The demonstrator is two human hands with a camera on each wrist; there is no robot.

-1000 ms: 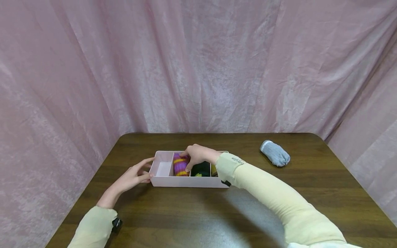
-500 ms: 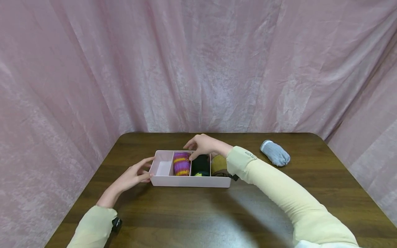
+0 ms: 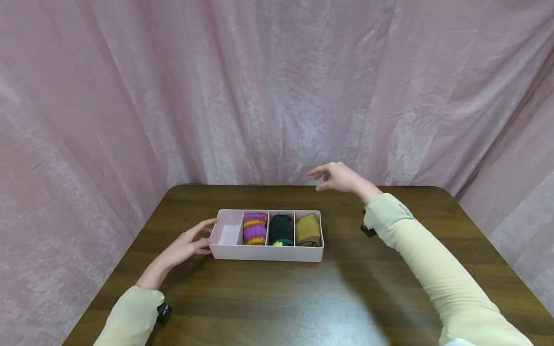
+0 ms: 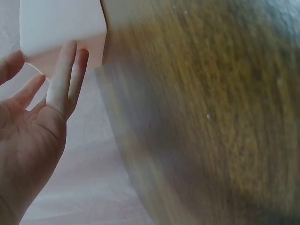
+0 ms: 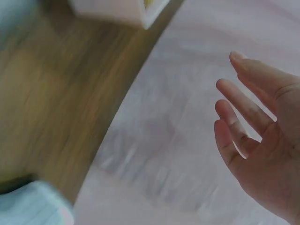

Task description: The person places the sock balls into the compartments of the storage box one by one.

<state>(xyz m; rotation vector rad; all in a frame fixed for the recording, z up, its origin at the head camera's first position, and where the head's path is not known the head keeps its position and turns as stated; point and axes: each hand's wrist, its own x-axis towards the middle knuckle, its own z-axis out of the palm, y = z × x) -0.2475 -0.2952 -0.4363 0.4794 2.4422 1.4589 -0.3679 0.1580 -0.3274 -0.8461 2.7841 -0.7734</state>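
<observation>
A pale pink divided box [image 3: 268, 253] sits mid-table. From left to right, its dividers part a purple-and-yellow striped rolled sock [image 3: 255, 228], a dark green one [image 3: 281, 229] and a mustard one [image 3: 308, 229]; bare floor shows in the leftmost compartment. My left hand [image 3: 187, 246] touches the box's left end, its fingers extended against the end wall in the left wrist view. Raised near the far table edge, my right hand [image 3: 339, 178] holds nothing, its fingers loosely bent. A rolled grey-blue sock [image 5: 33, 206] shows blurred in the right wrist view; my right forearm hides it in the head view.
The brown wooden table [image 3: 242, 298] has rounded far corners. Pink velvety curtains [image 3: 277, 96] hang behind it and along both sides. A black wrist strap [image 3: 369, 230] is on my right arm, another strap [image 3: 163, 312] on the left.
My right hand has left the striped sock, rising and moving right past the box, which uncovers the green and mustard socks. Its sleeve now covers the grey-blue sock. My left hand stays at the box's end.
</observation>
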